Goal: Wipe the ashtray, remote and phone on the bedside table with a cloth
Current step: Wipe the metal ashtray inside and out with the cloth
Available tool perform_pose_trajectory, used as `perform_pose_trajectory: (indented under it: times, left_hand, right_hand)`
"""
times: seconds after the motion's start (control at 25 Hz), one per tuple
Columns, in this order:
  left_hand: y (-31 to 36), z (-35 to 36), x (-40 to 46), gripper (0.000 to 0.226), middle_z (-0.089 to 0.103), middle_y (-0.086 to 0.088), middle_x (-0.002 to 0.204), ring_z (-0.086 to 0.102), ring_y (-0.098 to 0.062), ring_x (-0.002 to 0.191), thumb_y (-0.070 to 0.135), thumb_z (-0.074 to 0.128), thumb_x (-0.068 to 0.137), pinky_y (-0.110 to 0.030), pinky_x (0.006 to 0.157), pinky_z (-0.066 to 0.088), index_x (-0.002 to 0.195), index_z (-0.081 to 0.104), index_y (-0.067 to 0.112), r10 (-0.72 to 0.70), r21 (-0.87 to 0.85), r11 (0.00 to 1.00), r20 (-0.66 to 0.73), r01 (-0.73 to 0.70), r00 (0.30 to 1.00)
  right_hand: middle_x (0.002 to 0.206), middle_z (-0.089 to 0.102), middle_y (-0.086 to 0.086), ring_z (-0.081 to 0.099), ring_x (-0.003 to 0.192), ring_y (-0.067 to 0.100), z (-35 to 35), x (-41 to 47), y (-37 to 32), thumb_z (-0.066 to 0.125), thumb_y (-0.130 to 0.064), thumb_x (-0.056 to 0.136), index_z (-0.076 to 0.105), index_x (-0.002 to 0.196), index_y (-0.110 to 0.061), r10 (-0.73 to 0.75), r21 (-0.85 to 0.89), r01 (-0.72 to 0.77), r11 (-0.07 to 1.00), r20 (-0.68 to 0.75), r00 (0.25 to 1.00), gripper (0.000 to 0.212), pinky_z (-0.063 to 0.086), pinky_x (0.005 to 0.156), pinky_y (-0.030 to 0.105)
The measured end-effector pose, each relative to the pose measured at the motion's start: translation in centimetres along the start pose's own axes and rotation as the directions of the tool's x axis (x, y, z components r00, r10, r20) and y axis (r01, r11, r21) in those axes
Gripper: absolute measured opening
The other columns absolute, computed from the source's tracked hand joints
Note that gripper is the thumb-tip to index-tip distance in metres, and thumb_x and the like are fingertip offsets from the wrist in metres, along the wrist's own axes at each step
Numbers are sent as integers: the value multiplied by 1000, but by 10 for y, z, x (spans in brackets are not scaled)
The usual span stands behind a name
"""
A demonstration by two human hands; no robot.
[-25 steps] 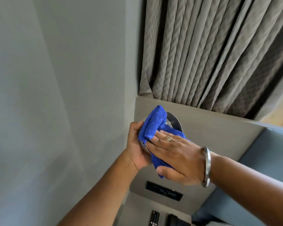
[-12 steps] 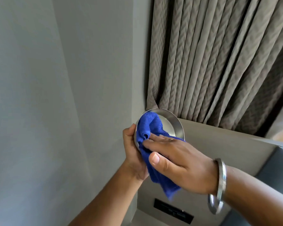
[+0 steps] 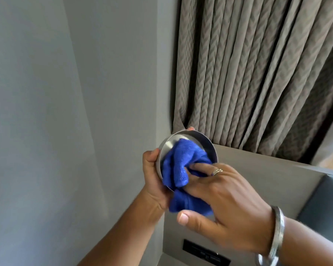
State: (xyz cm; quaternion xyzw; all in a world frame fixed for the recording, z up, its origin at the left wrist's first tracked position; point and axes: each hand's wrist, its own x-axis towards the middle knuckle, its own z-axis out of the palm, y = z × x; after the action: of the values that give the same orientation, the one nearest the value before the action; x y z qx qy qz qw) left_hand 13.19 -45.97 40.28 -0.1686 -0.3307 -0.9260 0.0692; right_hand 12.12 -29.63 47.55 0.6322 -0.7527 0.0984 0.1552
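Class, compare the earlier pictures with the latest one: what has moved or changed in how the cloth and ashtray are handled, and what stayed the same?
The blue cloth moved from over the rim into the ashtray bowl, pushed by the right hand fingers. The left hand still grips the ashtray, raised and tilted; nothing was let go.

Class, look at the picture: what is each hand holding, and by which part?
The left hand grips the metal ashtray by its rim. The right hand holds the blue cloth, fingers pressing it into the ashtray's bowl.
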Motion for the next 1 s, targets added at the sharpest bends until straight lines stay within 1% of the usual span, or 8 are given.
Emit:
perform_pose_trajectory:
  times: [0.12,0.28,0.4,0.52,0.64,0.8,0.92,1.0]
  left_hand:
    - [-2,5,4,76,69,-18,112,63,-28,111,60,24,91,-37,105,41,118,60,-2,-7,50,999,51,4,999]
    - [6,4,5,72,61,-19,132,53,-30,129,55,45,86,-41,114,33,135,52,1,-38,42,998,75,35,996]
    - [6,-1,6,71,61,-18,134,55,-30,128,51,55,81,-42,110,40,136,55,6,-6,7,1000,36,6,999]
    - [10,-6,10,74,69,-16,121,64,-30,114,45,68,70,-40,99,51,134,58,9,74,16,997,57,-75,996]
    - [8,-3,16,88,62,-17,125,60,-32,115,44,65,70,-42,99,49,148,39,13,116,121,985,86,-125,990]
    - [-9,-12,18,74,72,-12,97,69,-26,92,52,66,65,-36,83,56,123,60,7,118,139,984,-32,-112,993]
    - [-15,-17,15,42,68,0,67,67,-15,67,54,71,62,-26,67,56,81,74,17,147,211,969,-58,-132,987]
    - [-21,-19,14,48,72,0,76,70,-15,76,56,71,61,-26,71,56,88,77,17,149,230,965,-86,-126,985]
  right_hand:
    - [91,55,-12,45,102,10,2,10,-4,20,-70,88,52,96,-23,-43,97,42,994,7,999,57,35,100,36]
    - [146,41,3,29,138,21,-2,25,11,16,-86,74,28,144,-13,43,-271,-16,963,94,995,102,22,113,41]
    - [124,55,13,51,110,32,-2,25,14,30,-81,74,42,132,-1,192,-419,-142,897,79,978,99,41,92,44]
    - [89,59,8,53,77,30,2,18,12,46,-58,74,58,101,-9,191,-439,-162,884,23,981,57,45,72,42]
    - [79,57,-5,54,71,22,-5,7,8,49,-45,74,57,81,-24,194,-274,-158,949,111,975,23,46,72,38]
    - [78,57,-11,52,72,9,-6,13,4,52,-32,79,56,80,-28,173,86,-195,977,207,963,6,46,70,26]
    - [68,57,-3,51,59,8,-2,19,5,58,-13,80,55,74,-20,219,435,-295,851,217,951,10,49,59,29]
    - [68,60,5,55,59,9,-4,24,5,61,-6,82,59,75,-11,296,703,-381,600,247,923,9,51,58,29]
